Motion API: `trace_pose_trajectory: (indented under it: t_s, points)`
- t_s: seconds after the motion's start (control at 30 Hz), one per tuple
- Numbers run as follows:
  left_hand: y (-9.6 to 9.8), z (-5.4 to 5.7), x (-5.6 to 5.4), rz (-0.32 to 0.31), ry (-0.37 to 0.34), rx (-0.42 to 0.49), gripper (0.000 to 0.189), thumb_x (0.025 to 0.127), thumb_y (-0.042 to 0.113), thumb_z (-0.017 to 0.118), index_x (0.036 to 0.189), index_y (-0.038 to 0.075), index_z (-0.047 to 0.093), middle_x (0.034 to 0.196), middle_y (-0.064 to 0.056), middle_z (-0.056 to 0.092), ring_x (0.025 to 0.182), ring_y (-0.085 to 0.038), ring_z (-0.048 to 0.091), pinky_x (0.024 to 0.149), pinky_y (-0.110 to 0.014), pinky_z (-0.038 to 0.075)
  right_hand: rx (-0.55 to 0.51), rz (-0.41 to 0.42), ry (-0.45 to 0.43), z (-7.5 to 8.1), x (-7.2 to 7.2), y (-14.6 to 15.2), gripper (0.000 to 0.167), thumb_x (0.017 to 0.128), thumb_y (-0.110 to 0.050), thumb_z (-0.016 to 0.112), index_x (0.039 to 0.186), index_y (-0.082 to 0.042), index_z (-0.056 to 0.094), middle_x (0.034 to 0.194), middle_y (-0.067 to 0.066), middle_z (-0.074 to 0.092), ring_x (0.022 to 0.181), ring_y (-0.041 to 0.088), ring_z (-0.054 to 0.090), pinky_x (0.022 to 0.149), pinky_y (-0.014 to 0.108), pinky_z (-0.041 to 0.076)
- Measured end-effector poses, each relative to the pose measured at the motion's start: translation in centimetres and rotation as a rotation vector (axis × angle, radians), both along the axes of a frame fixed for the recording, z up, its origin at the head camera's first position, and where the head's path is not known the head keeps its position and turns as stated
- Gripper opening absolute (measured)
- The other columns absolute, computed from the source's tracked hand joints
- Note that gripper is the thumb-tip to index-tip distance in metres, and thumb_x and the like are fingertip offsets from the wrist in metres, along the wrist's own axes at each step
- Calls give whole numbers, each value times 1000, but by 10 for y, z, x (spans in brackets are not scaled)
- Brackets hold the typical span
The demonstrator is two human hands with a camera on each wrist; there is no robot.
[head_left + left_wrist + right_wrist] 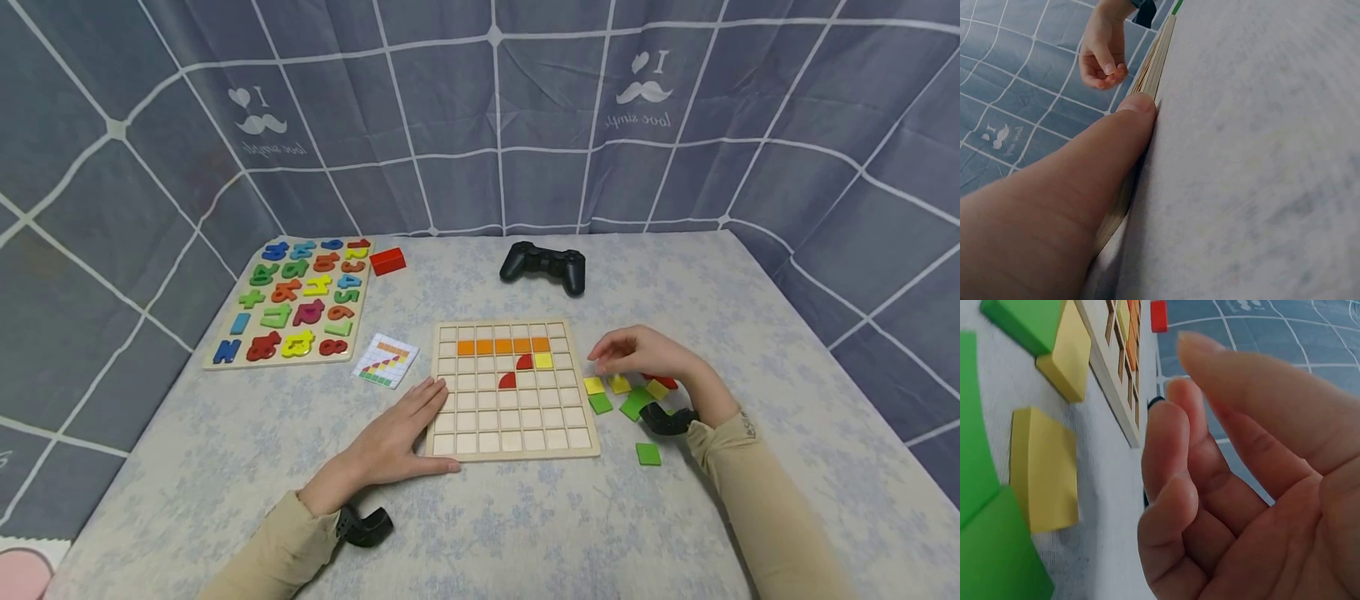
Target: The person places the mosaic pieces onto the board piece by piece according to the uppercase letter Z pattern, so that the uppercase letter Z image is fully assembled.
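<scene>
A wooden grid board (517, 457) lies on the table. Along one row sit several orange square tiles (503, 346); below them are a yellow tile (543, 361) and two red quarter-round pieces (507, 381). My left hand (393, 442) rests at the board's lower left corner, fingers on its left edge, thumb along the near edge. To the right of the board, my right hand (648, 350) hovers with loosely bent fingers and nothing between them. Beneath it lie loose yellow tiles (1044, 470), green tiles (601, 403) and a partly hidden red piece (669, 382).
A printed pattern card (386, 361) lies left of the board. Farther left is a puzzle board of colourful numbers and shapes (281, 363), with a red block (387, 261) beside it. A black game controller (543, 265) lies at the back. One green tile (648, 454) lies nearer me.
</scene>
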State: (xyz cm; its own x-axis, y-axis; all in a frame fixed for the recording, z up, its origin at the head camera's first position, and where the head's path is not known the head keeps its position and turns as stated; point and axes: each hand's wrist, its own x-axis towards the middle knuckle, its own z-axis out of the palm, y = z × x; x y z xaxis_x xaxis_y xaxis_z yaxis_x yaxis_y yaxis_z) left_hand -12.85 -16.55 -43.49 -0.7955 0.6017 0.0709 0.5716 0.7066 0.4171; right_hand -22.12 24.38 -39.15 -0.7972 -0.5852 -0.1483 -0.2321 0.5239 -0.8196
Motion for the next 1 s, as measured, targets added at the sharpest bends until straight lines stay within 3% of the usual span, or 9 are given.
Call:
trace_pose_trajectory:
  t_s: [0.4, 1.0]
  points:
    - [0, 0, 0, -1, 0, 4, 103, 77, 70, 59, 149, 4, 24, 155, -8, 19, 142, -20, 12, 112, -42, 23, -37, 73, -38, -10, -2, 2, 26, 85, -7, 69, 107, 5, 64, 91, 14, 67, 74, 22, 61, 64, 31, 51]
    - [0, -1, 0, -4, 7, 14, 103, 77, 69, 59, 148, 4, 25, 154, -9, 20, 142, -21, 13, 112, -42, 23, 23, 38, -105, -14, 1, -3, 27, 82, -9, 72, 105, 1, 63, 91, 10, 63, 70, 20, 56, 59, 30, 49]
